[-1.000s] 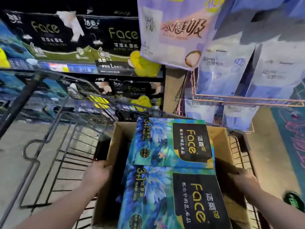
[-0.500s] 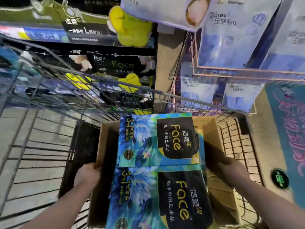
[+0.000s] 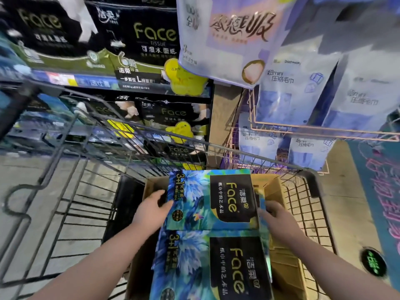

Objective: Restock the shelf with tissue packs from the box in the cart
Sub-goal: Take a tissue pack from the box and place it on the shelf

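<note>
An open cardboard box (image 3: 275, 189) sits in the wire cart (image 3: 307, 198). Two blue floral tissue packs with black "Face" labels lie in it, the far pack (image 3: 207, 200) above the near pack (image 3: 207, 267). My left hand (image 3: 152, 211) presses against the far pack's left side. My right hand (image 3: 279, 217) holds its right side, fingers partly tucked behind the edge. The far pack sits slightly raised over the near one. The shelf (image 3: 138, 87) with black "Face" tissue packs stands beyond the cart's front.
White and purple bags (image 3: 303, 83) hang in a pink wire rack (image 3: 303, 128) at upper right, over the cart's far end. The cart's folded child seat frame (image 3: 54, 191) is to the left. A teal floor sign (image 3: 376, 191) lies to the right.
Both hands left the box's outer edges and moved inward and forward onto the two sides of the far tissue pack. The view tilted back up toward the shelf.
</note>
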### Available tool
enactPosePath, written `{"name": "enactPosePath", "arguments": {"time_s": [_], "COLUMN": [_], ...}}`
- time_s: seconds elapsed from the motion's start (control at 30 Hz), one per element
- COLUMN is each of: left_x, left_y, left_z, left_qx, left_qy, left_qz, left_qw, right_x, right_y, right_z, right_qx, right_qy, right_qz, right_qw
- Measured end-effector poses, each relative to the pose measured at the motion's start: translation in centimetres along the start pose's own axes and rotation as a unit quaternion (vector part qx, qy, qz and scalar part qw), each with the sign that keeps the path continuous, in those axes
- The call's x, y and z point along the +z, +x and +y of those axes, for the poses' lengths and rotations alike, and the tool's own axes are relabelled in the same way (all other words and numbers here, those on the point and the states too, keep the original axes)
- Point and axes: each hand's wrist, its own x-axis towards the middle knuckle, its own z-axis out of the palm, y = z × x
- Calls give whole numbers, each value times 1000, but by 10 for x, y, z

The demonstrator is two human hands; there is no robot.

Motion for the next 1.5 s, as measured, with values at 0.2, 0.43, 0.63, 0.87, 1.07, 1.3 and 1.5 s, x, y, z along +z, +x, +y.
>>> {"name": "enactPosePath", "arguments": {"time_s": [0.2,0.43,0.63,0.87,1.07,1.3,1.5], "left_x": [19,33,16,-37,-97,-164,-221], "left_y": [17,24,2,-53,-117,-197,-261], "left_z": [23,8,16,29,30,4,-44], "left_qx": [-70,-102,-65,-23,-17,-10,-8], "left_qy": [-102,-217,-187,-212,-232,-276,-301], "left_qz": [-32,-29,38,116,215,334,397], "left_qw": [992,971,980,970,949,901,867], "right_x": [21,32,21,-3,-16,-11,22], "right_y": [7,20,4,-35,-76,-141,-212], "right_z": [-18,-10,-22,-59,-115,-196,-248], "right_qx": [13,23,-18,-124,-217,-348,-413], "right_qy": [150,161,158,170,154,86,93], "right_qz": [-72,-96,-54,-22,-74,-77,-112], "right_qw": [986,982,986,977,961,930,899]}}
